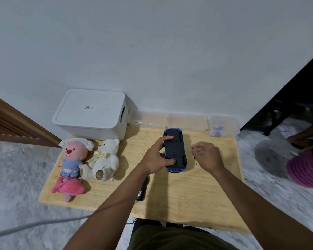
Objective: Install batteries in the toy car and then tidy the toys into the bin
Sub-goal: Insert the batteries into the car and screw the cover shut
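Blue toy car [175, 150], smooth dark plastic underside up, being held on pale wooden desk [179, 195] by left hand [155, 157], fingers [167, 138] clamped across chassis. Right hand [209, 156] being kept just beside car, fingers loosely curled; thin stick-like item underneath, contents unclear. White lidded rectangular bin [92, 114] being left at desk's far-left corner, soft plush toys [90, 159] lying near it.

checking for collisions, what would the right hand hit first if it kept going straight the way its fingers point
The right hand points left, fingers loosely curled, so it would most likely meet the upturned toy car first, which the left hand is holding. Height above the table is unclear.
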`<control>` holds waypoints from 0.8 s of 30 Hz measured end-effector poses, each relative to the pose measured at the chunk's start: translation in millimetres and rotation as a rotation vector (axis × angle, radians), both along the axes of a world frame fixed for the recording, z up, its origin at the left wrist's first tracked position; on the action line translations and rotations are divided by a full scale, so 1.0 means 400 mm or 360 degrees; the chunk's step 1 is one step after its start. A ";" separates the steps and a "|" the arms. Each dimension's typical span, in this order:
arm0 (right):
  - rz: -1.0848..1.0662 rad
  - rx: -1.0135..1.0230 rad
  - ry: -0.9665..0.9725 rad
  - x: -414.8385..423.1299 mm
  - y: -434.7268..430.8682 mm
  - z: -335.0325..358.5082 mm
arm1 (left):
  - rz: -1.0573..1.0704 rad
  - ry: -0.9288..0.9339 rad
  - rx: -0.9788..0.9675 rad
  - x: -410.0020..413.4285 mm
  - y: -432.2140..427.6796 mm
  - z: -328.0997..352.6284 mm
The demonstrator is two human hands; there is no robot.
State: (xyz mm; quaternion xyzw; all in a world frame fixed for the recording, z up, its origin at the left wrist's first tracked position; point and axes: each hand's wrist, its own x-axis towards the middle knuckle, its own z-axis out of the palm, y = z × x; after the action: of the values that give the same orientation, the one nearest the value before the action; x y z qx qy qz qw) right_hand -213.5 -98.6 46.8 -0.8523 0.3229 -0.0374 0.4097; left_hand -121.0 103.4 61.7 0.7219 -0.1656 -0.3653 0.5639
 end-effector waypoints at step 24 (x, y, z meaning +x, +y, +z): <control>0.0692 -0.0487 -0.0226 0.086 -0.021 0.051 | -0.0060 -0.0004 0.0027 0.012 -0.018 -0.060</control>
State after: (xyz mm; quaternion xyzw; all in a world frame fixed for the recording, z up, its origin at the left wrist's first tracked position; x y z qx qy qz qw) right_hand -179.1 -107.1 67.1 -0.9488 0.0933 -0.0566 0.2963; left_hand -116.4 96.2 37.6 0.7240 -0.1768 -0.3763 0.5504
